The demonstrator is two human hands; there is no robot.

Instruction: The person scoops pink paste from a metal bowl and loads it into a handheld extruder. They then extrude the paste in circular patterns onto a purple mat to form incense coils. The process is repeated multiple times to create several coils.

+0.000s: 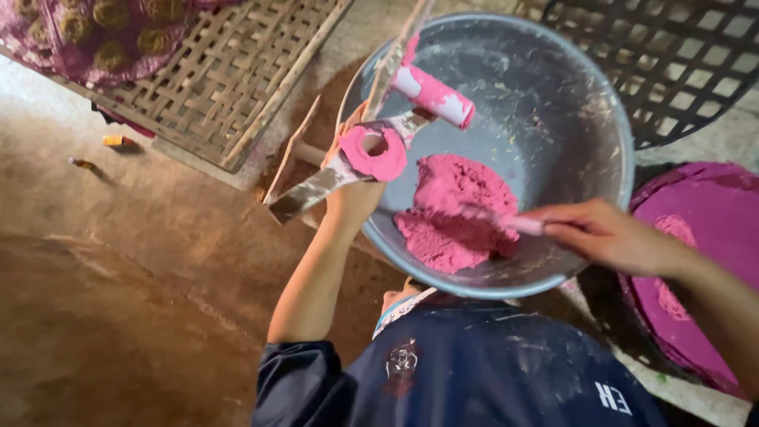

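A large grey metal bowl (624, 142) holds a mound of pink dough (458, 209). My left hand (352, 198) is raised over the bowl's left rim and grips a metal press tool (316, 186). The tool has a pink, dough-smeared handle (433, 95), and a ring of pink dough (373, 152) sits on it. My right hand (605, 233) reaches in from the right and holds a thin pink-coated stick (514, 221), whose tip is pushed into the dough mound.
A woven bamboo mat (229, 71) lies at the upper left, with a pink cloth bearing round pieces (95, 32) beyond it. A purple round tray (711, 229) sits to the right and a dark lattice (672, 55) at top right. Two small objects (117, 141) lie on the brown floor.
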